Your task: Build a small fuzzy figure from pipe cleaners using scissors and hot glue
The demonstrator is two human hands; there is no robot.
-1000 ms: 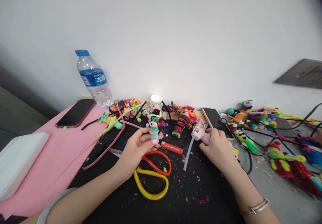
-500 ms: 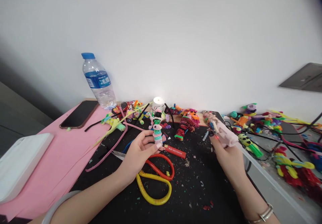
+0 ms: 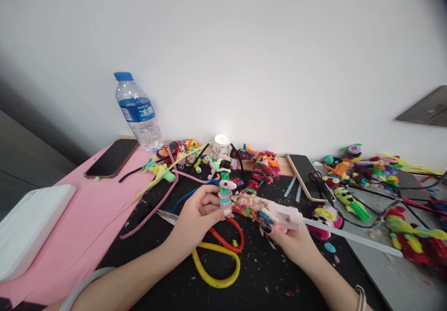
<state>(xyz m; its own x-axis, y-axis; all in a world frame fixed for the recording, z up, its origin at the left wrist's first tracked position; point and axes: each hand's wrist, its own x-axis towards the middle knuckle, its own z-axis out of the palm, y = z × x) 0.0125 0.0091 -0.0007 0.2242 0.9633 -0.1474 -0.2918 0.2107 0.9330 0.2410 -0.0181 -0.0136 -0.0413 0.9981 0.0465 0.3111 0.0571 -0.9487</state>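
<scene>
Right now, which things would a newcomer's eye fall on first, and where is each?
First, probably, comes the pink hot glue gun in the right hand, a glue stick jutting from its back. Its front points toward the striped pipe-cleaner figure in the left hand. Next may come the blue-capped water bottle by the wall, back left.

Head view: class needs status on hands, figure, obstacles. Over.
Left hand pinching striped figure. Right hand gripping pink glue gun, pointed toward figure. Scissors below, partly hidden by left hand.
</scene>
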